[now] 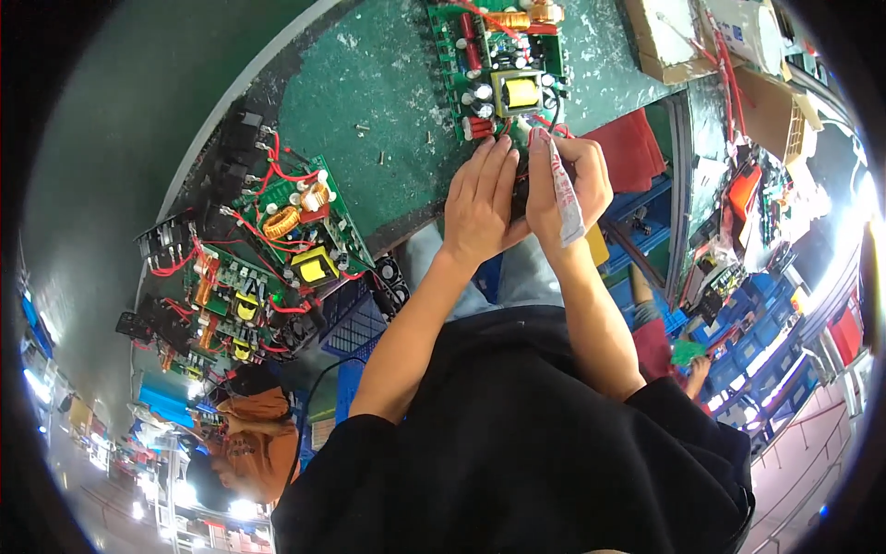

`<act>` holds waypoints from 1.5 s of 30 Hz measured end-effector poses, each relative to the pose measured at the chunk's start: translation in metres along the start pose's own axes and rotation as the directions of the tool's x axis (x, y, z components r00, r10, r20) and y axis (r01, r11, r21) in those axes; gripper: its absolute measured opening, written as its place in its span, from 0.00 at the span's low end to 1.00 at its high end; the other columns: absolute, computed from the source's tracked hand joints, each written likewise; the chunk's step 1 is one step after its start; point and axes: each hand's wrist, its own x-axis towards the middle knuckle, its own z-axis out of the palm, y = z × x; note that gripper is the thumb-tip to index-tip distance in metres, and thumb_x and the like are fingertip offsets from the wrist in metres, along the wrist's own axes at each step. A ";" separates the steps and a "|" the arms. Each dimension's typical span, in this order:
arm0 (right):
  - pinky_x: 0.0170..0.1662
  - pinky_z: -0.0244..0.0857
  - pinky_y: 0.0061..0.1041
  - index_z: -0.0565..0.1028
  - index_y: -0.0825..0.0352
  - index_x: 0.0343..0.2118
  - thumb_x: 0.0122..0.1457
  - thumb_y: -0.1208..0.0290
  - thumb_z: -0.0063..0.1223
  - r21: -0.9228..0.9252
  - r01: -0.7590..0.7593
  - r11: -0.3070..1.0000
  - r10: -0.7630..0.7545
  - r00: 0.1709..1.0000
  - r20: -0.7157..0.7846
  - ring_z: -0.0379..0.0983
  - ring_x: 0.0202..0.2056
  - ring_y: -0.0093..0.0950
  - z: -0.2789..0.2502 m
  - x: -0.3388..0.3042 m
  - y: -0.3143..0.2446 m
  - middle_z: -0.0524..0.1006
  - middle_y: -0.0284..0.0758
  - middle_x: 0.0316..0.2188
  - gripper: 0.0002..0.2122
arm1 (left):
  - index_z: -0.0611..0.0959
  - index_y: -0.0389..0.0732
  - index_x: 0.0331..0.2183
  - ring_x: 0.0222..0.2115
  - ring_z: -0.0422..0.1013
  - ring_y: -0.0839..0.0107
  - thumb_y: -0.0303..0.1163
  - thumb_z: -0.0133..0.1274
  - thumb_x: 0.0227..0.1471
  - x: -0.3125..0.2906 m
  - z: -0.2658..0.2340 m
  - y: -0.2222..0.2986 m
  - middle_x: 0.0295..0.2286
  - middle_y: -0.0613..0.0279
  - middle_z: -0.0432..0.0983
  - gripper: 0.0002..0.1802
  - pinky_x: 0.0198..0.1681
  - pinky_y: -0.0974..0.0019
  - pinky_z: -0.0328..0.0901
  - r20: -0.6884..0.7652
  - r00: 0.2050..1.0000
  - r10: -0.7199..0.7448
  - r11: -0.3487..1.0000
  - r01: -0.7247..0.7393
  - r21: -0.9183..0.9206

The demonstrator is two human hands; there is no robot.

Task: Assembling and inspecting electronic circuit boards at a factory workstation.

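A green circuit board (461,78) with a yellow transformer (520,92), copper coils and capacitors lies at the table's near side, in front of me. My right hand (572,185) is closed around a white squeeze tube (565,189) with red print, its narrow end pointing at the board's near end. Beside it, my left hand (482,198) bends over the table edge, fingers together and their tips at the board's near end. Something dark shows between my hands, mostly hidden by the left fingers and thumb. Red and black wires (556,115) run beside the tube's tip.
More circuit boards (286,217) with red wires and black sockets crowd the left. Small metal pins (381,157) lie on the green tabletop (351,92). A red cloth (628,152) and cardboard box (674,46) are at right. Other people (254,443) work nearby.
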 end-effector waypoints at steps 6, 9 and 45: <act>0.33 0.68 0.20 0.76 0.69 0.36 0.61 0.73 0.54 0.803 -0.507 0.314 0.671 0.717 0.190 0.70 0.29 0.18 -0.031 0.029 -0.009 0.74 0.29 0.27 0.05 | 0.68 0.28 0.54 0.56 0.62 0.44 0.45 0.57 0.50 0.008 -0.021 0.012 0.55 0.40 0.62 0.38 0.58 0.50 0.58 0.092 0.996 -0.003 0.998 -0.003 0.066; 0.30 0.65 0.18 0.76 0.66 0.32 0.59 0.72 0.55 0.772 -0.561 0.299 0.735 0.651 0.189 0.67 0.24 0.18 -0.044 0.064 0.014 0.74 0.28 0.25 0.04 | 0.67 0.29 0.54 0.53 0.63 0.42 0.42 0.55 0.54 0.021 -0.041 0.027 0.54 0.36 0.61 0.34 0.57 0.50 0.59 0.127 0.990 -0.053 0.998 0.056 -0.021; 0.46 0.67 0.43 0.74 0.68 0.42 0.51 0.60 0.61 0.207 -0.116 0.972 -0.050 0.752 0.658 0.72 0.44 0.49 0.023 0.267 0.029 0.77 0.46 0.37 0.20 | 0.78 0.37 0.26 0.29 0.75 0.51 0.40 0.52 0.54 0.154 -0.080 0.033 0.25 0.51 0.78 0.15 0.33 0.51 0.67 -0.312 0.707 -0.634 0.716 0.689 0.106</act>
